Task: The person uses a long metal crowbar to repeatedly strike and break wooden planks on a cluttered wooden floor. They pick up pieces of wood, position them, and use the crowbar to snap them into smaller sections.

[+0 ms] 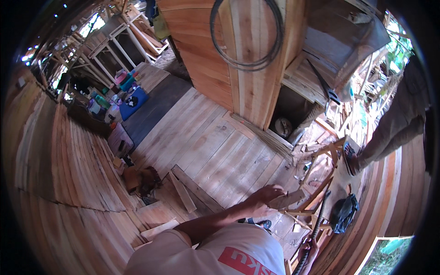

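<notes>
My left hand [264,200] reaches out over the plank floor, its fingers closed on a short flat piece of wood [288,200]. Near the lower edge, my right hand [310,250] is closed around a long dark ridged rod [316,223], which slants up beside a wooden bench [337,178]. That rod partly covers my fingers. Thin wooden strips [300,213] lie between the piece of wood and the bench. On the bench top rests a crumpled black plastic bag [343,213].
Another person's sandalled foot [351,158] is on the bench at right. A handsaw [323,82] lies on a wooden ledge behind. Coiled cable [247,66] hangs on the plank partition. Loose boards [183,192] and wood scraps lie on the floor; a blue mat [134,103] is far left.
</notes>
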